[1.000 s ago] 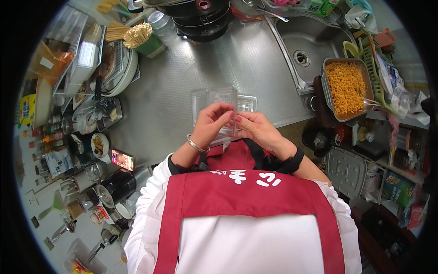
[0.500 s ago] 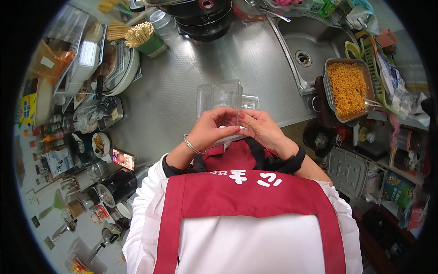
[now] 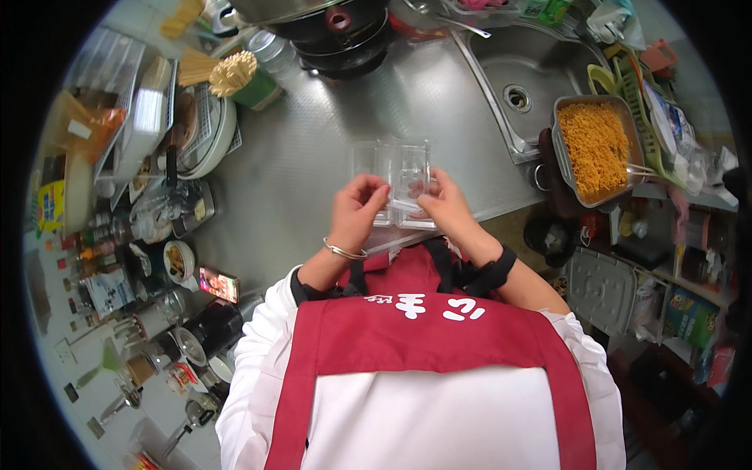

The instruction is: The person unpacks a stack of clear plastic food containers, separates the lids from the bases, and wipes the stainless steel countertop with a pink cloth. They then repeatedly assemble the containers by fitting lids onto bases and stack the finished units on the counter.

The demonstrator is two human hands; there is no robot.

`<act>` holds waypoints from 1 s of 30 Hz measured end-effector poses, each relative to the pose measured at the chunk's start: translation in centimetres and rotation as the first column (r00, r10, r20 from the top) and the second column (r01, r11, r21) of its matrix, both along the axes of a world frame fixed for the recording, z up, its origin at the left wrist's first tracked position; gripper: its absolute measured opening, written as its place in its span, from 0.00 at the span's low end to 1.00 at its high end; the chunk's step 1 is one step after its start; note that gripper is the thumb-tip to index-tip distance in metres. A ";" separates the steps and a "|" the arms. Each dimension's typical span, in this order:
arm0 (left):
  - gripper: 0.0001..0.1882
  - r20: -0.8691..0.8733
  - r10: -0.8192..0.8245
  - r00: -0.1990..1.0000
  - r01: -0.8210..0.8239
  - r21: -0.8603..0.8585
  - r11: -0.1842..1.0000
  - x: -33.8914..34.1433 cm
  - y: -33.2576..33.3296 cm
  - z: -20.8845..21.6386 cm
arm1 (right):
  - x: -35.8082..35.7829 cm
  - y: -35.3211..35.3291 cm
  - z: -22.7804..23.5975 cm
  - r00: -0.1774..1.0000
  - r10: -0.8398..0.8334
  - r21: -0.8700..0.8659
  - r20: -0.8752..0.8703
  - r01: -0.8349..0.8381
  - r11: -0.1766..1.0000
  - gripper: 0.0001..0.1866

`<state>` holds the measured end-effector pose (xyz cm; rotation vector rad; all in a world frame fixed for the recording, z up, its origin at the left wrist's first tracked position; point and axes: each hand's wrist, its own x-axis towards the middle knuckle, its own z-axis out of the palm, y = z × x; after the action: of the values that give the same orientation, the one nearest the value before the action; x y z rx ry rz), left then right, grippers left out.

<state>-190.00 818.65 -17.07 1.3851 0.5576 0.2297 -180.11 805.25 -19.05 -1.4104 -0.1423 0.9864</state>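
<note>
Clear plastic boxes (image 3: 409, 163) sit in front of me on the steel counter, side by side. Whether they are separate or joined parts I cannot tell. My right hand (image 3: 453, 207) grips the right-hand box, thumb at its near side and fingers against its right wall, seen through the plastic. My left hand (image 3: 354, 211) is at the left side of the boxes, thumb and fingertips pressed together beside the plastic. What they pinch, if anything, is too see-through to make out.
The steel counter (image 3: 313, 149) stretches beyond the boxes. A tray of orange noodles (image 3: 595, 145) stands right of them, by the sink (image 3: 489, 63). At the back are a black pot (image 3: 337, 47) and a green holder of wooden sticks (image 3: 254, 88). A lit phone (image 3: 219, 284) leans at the left.
My hands have moved apart; before, they met at the near edge of a raised clear box. That box now sits lower, right hand at its right side.
</note>
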 end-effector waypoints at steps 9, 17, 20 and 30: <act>0.03 0.220 0.135 0.966 -0.192 0.267 0.944 5.5 2.4 2.9 | 9.6 -7.8 -5.1 0.916 -0.400 -0.088 0.037 0.402 0.911 0.11; 0.13 -0.343 0.097 0.934 0.225 0.779 0.585 21.1 0.7 -10.4 | 9.0 -13.0 -5.2 0.918 -0.395 -0.068 -0.045 0.392 0.918 0.11; 0.17 -0.421 0.094 0.902 0.282 0.740 0.610 25.1 -0.7 -12.9 | 8.6 -14.1 -4.8 0.918 -0.381 -0.064 -0.109 0.376 0.924 0.13; 0.26 -0.348 0.084 0.934 0.227 0.756 0.614 30.0 -3.1 -11.4 | 9.4 -15.8 -1.9 0.921 -0.337 -0.004 -0.196 0.343 0.939 0.11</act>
<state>-160.04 815.57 -28.43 2.3611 0.7374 0.1608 -170.68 789.45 -20.93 -1.2505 0.2266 0.8204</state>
